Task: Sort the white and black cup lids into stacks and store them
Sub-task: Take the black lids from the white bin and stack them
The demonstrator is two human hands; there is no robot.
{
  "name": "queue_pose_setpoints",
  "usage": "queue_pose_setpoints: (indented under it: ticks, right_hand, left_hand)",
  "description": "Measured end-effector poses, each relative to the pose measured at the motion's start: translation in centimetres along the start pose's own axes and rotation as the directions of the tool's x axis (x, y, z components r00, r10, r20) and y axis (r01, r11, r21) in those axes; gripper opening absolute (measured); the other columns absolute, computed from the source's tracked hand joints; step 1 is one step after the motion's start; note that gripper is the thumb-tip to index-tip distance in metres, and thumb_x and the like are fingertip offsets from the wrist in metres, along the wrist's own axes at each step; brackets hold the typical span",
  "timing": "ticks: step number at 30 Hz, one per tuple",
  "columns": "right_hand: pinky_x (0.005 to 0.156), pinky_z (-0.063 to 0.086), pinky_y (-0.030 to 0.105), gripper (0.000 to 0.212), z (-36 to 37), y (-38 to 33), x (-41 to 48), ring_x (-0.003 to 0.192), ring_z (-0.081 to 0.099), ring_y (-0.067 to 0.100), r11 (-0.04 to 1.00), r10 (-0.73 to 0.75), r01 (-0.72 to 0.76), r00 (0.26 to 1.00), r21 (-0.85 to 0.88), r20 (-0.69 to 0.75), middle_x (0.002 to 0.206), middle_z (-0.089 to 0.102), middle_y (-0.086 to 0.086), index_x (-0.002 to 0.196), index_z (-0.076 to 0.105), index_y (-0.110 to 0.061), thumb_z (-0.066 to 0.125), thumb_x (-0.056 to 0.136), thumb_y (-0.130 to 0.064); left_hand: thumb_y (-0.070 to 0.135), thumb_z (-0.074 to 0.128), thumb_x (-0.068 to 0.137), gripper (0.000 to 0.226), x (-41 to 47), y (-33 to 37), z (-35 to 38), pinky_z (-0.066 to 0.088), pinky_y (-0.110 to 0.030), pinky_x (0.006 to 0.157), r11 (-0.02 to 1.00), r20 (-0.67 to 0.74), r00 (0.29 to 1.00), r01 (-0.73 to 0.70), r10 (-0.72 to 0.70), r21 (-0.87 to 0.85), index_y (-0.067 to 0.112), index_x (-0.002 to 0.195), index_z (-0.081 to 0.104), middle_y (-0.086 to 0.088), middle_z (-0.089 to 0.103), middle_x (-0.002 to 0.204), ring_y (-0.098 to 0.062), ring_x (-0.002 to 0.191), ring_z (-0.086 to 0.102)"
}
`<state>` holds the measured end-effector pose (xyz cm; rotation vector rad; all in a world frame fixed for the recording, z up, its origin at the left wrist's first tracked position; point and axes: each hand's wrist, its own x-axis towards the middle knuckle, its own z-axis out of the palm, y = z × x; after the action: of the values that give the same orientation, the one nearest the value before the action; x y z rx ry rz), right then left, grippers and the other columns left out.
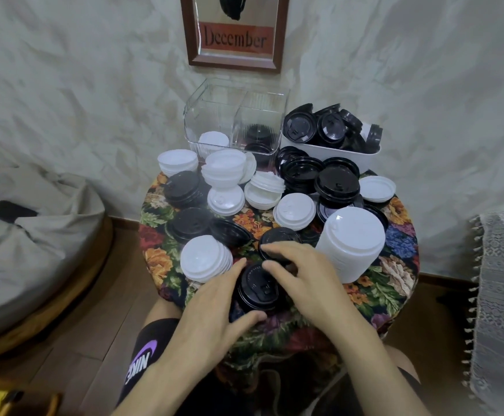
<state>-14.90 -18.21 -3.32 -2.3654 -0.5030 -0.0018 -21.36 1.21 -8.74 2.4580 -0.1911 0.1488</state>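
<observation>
White and black cup lids lie scattered in small piles on a small table with a flowered cloth (401, 244). A short stack of black lids (258, 288) stands at the near edge. My left hand (214, 307) cups its left side, thumb curled round the front. My right hand (301, 274) lies over its right side, with the fingers reaching to another black lid (277, 237) behind. A tall stack of white lids (351, 241) leans at the right. A short white stack (204, 259) sits at the left.
A clear divided container (235, 115) at the back holds a few white lids on the left and black ones on the right. A white tray (334, 156) full of black lids stands beside it. A framed picture (235, 40) leans on the wall.
</observation>
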Motion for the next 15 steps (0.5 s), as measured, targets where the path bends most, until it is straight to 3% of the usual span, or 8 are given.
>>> queue_pose_setpoints:
  ticks: [3,10,13,15]
  right_hand:
    - [0.102,0.045,0.033,0.032,0.5,-1.4,3.0,0.12,0.056,0.009,0.995,-0.033,0.034,0.999,-0.096,0.019,0.13,0.066,-0.017,0.132,0.067,-0.035,0.06,0.101,-0.037]
    - [0.096,0.047,0.04,0.029,2.0,-1.8,6.5,0.116,0.057,0.022,0.985,-0.029,0.05,0.991,-0.164,0.133,0.122,0.071,-0.005,0.125,0.072,-0.027,0.065,0.097,-0.033]
    - [0.093,0.05,0.041,0.022,2.0,-1.6,6.3,0.106,0.06,0.018,0.995,-0.005,0.016,0.993,-0.099,0.114,0.11,0.072,-0.005,0.118,0.072,-0.029,0.064,0.098,-0.035]
    - [0.091,0.052,0.042,0.015,1.5,-1.4,5.7,0.096,0.064,0.012,0.999,0.012,-0.015,0.998,0.041,0.058,0.104,0.071,-0.01,0.112,0.068,-0.032,0.061,0.1,-0.036]
  left_hand:
    - [0.065,0.069,0.087,0.09,0.0,0.1,0.0,0.032,-0.017,0.11,1.0,0.005,1.0,0.007,-0.007,0.006,0.037,0.161,0.024,0.02,0.041,0.155,-0.003,0.143,0.038]
    - [0.064,0.063,0.091,0.088,0.1,-0.3,-0.1,0.02,-0.003,0.105,1.0,0.008,1.0,-0.009,0.008,0.026,0.038,0.162,0.018,0.024,0.034,0.158,0.004,0.145,0.031]
    - [0.067,0.062,0.09,0.087,0.5,-0.7,-0.3,0.013,0.004,0.104,0.999,0.009,0.999,-0.043,0.043,0.027,0.04,0.162,0.02,0.031,0.03,0.152,0.017,0.138,0.024]
    - [0.069,0.062,0.088,0.088,0.6,-1.0,-0.4,0.013,0.002,0.105,0.998,0.006,0.999,-0.051,0.05,0.026,0.038,0.161,0.025,0.032,0.03,0.149,0.018,0.135,0.022]
